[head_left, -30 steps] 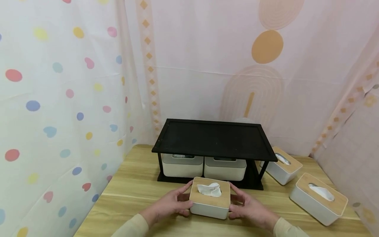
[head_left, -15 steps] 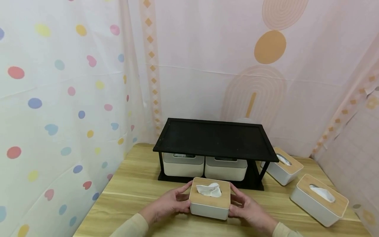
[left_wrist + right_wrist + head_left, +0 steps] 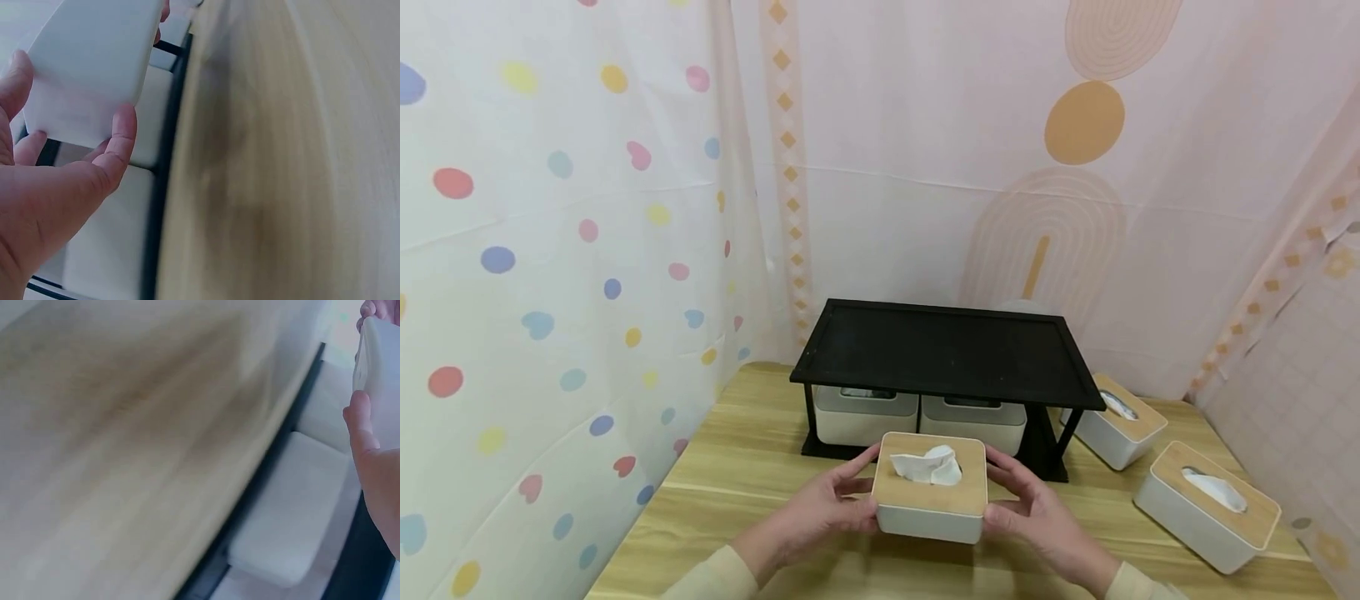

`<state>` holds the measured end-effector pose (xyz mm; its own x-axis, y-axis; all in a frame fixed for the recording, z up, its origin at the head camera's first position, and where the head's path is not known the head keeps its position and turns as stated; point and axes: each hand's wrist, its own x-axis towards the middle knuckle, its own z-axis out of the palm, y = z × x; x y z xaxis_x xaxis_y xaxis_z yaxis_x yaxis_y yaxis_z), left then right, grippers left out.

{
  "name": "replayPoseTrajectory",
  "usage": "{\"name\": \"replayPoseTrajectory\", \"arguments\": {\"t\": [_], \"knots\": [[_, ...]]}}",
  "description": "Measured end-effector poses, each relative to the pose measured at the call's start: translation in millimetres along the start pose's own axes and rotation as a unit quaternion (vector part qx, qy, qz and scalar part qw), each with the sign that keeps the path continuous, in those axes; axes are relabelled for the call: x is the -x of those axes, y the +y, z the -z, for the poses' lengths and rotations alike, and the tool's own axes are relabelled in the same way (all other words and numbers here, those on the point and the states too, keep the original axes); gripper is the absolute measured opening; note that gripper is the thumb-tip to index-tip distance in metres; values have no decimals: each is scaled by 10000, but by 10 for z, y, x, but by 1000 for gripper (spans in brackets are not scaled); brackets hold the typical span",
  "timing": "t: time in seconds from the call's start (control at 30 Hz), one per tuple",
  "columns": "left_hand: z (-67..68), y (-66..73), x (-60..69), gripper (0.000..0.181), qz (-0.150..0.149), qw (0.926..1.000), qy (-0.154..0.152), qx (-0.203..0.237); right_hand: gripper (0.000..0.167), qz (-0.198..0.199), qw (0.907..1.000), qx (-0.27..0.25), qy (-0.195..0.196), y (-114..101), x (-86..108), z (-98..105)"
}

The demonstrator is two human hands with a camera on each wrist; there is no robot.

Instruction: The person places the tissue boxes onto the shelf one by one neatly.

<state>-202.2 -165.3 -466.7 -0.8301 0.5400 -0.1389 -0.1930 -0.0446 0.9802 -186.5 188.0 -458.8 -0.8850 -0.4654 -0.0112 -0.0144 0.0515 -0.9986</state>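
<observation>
Between my two hands is a white tissue box [image 3: 929, 523] with a wood-look lid and a tuft of white tissue poking out. My left hand [image 3: 820, 510] grips its left side, and my right hand [image 3: 1039, 517] grips the right side. In the left wrist view the box [image 3: 94, 69] is raised off the table, with thumb and fingers on its walls. The right wrist view has only part of the box [image 3: 384, 381] at its edge. Just behind it stands a black shelf [image 3: 943, 346], with two tissue boxes [image 3: 861, 423] on its lower level.
To the right of the shelf, one wood-lidded tissue box [image 3: 1120, 425] stands near the back, partly behind a shelf post. Another tissue box [image 3: 1210, 504] sits nearer on the right. All rest on a wood-grain table [image 3: 722, 467], with patterned curtains [image 3: 587, 250] around it.
Both hands have lifted the tissue box off the table and brought it slightly up and toward the shelf. The other boxes and the shelf have stayed put.
</observation>
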Motion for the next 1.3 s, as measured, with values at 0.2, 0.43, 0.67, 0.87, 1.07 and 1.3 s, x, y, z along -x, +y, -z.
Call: {"name": "replayPoseTrajectory", "arguments": {"t": [0.2, 0.43, 0.67, 0.87, 1.07, 1.3], "knots": [[-17, 326, 184, 92, -241, 9996, -37, -171, 78, 364, 9988, 280, -179, -298, -46, -34], [58, 691, 268, 89, -472, 9972, 214, -538, 77, 742, 9939, 747, -321, -643, -232, -37], [215, 946, 228, 89, -685, 9944, 289, -748, 78, 983, 9891, 1066, -246, -875, -472, -42], [315, 1120, 132, 81, -789, 9920, 466, -871, 78, 964, 9893, 1035, -363, -1053, -696, -24], [347, 1271, 15, 71, -664, 9874, 1035, -998, 77, 387, 9949, 783, -506, -1181, -923, -24], [396, 1353, -141, 63, -826, 9638, 1946, -1625, 73, 360, 9867, 1582, -133, -1252, -1119, -32]]}}
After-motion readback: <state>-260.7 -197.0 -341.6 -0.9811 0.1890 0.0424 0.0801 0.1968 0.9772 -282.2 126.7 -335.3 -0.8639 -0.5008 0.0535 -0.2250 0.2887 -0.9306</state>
